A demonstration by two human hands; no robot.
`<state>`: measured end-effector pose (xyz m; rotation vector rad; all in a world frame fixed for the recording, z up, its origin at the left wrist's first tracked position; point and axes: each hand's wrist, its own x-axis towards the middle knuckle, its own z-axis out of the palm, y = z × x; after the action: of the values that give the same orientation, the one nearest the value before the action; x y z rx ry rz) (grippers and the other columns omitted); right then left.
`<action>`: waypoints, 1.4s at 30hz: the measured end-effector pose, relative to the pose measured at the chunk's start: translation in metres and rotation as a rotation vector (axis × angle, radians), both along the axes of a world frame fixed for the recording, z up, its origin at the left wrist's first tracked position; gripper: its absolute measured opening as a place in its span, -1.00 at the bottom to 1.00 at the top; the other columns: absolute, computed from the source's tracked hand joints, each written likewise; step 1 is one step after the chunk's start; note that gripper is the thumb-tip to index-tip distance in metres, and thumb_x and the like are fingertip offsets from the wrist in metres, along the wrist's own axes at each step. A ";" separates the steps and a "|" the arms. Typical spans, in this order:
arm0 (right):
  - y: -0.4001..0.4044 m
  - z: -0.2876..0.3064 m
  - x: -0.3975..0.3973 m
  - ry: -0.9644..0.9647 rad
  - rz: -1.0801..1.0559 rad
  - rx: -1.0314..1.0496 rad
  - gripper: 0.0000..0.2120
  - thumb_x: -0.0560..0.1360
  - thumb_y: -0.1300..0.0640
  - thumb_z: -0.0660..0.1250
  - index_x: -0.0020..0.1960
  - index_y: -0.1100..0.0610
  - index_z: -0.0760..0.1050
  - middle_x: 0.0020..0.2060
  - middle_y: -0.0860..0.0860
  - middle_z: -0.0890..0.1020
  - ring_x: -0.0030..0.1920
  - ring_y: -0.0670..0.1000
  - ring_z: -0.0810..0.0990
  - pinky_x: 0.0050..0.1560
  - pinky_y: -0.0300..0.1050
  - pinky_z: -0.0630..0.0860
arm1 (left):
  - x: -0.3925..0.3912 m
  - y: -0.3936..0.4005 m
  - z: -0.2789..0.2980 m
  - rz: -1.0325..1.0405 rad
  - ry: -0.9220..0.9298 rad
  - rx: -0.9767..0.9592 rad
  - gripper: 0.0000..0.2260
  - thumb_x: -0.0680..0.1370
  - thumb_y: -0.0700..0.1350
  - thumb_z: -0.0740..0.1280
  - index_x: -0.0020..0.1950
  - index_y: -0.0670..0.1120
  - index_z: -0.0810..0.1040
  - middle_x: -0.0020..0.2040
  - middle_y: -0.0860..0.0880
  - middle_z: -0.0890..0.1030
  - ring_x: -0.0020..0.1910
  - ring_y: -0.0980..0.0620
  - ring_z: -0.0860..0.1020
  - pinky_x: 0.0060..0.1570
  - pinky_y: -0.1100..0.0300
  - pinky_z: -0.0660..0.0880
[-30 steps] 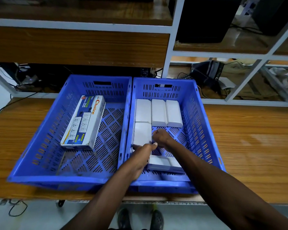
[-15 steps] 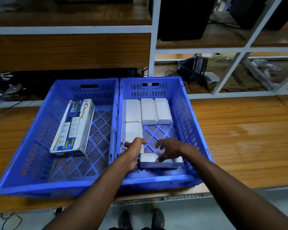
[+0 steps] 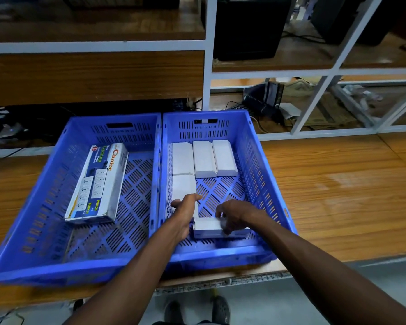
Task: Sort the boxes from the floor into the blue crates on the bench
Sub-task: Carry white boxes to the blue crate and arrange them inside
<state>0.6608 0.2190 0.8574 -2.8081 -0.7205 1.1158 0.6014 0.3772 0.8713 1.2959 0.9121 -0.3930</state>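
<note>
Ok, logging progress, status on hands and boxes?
Left hand open by white boxes. Right hand grips white box in right crate. Nothing blocking.

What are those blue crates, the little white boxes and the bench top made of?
The blue slotted crates look like moulded plastic with a slight sheen: uniform colour, cut-out lattice floor and walls. The small plain white boxes seem to be matte cardboard, with crisp folded edges. The brown bench top shows wood grain under a glossy reflection, so probably laminate or varnished wood; I cannot tell which.

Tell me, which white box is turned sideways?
The white box nearest the crate's front wall, under the right hand. It lies crosswise; the other four point toward the back.
</note>
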 end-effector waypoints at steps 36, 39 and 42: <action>-0.027 0.068 -0.031 0.547 -1.012 1.022 -0.39 0.62 -0.35 0.13 0.17 0.17 0.60 -0.07 0.18 0.69 -0.27 0.09 0.66 -0.31 -0.12 0.62 | -0.026 0.028 0.021 -0.358 -0.976 0.835 -0.54 0.49 0.01 0.51 0.37 0.13 0.51 0.26 0.31 0.48 0.21 0.19 0.40 0.18 0.29 0.35; -0.026 0.061 -0.032 0.435 -1.045 0.980 -0.60 0.68 -0.17 0.14 0.00 0.13 0.56 -0.11 0.11 0.70 -0.29 0.07 0.64 -0.28 -0.14 0.57 | -0.025 0.027 0.023 -0.269 -0.841 0.734 -0.57 0.47 0.18 0.50 0.25 0.01 0.58 0.01 0.27 0.54 -0.01 0.12 0.41 -0.03 0.17 0.40; -0.026 0.052 -0.034 0.271 -0.963 1.013 -0.93 0.62 0.17 0.31 0.07 0.07 0.55 -0.09 0.06 0.64 -0.24 -0.03 0.61 -0.26 -0.17 0.53 | -0.023 0.025 0.031 -0.236 -0.798 0.576 -0.50 0.40 0.39 0.32 0.17 0.08 0.58 -0.01 0.17 0.64 -0.09 0.19 0.57 -0.20 0.32 0.43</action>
<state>0.6273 0.1928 0.9092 -1.6871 0.1357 0.6172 0.5785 0.4019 0.9021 1.8921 0.1814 0.2395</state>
